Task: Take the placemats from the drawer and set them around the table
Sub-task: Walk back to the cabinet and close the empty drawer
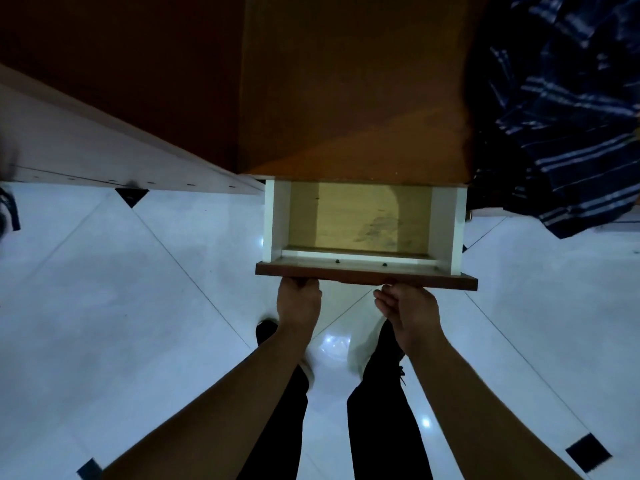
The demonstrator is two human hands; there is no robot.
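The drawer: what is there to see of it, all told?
The drawer is pulled out from under a brown cabinet top. It has white side walls, a pale yellowish wooden bottom with dark smudges, and a dark brown wooden front with two small dark screws on its inner face. Nothing lies in the part that shows. The left hand grips the front's lower edge; the right hand touches it with curled fingers, its grip unclear.

drawer (346, 276) pulled out of a wooden cabinet (346, 98), seen from straight above, yellowish bottom lit inside, front edge gripped by the left hand (299, 301), right hand (405, 308) curled at the same edge, grip kinda unclear, striped cloth (571, 116) draped at right, white tiled floor (138, 306) underneath
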